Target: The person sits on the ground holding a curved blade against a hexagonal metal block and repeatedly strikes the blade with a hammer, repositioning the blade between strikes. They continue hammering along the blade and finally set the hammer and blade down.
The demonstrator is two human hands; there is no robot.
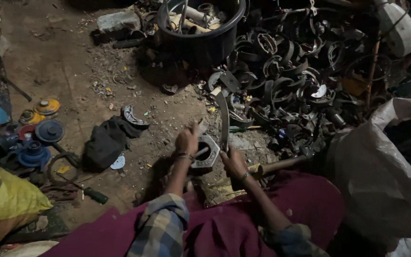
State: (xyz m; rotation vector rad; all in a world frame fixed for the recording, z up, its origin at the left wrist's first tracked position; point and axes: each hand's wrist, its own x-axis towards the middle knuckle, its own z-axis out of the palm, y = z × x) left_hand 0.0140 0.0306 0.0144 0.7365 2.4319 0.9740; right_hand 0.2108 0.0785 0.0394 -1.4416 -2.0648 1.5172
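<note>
A person in checked sleeves sits on a dirt workshop floor over a hexagonal grey metal block, the landmark here. Far to its left lies a yellow sack, with blue and yellow pulley wheels above it. A black rag lies closer on the left of the block, a green-handled screwdriver below the rag. The left hand is closed around a thin tool whose tip rests on the block. Just right of the block, the right hand grips the lower end of a curved brake shoe standing upright beside it. Behind the block sits a black tub; to the right spreads a heap of brake shoes, then a pale plastic sack.
</note>
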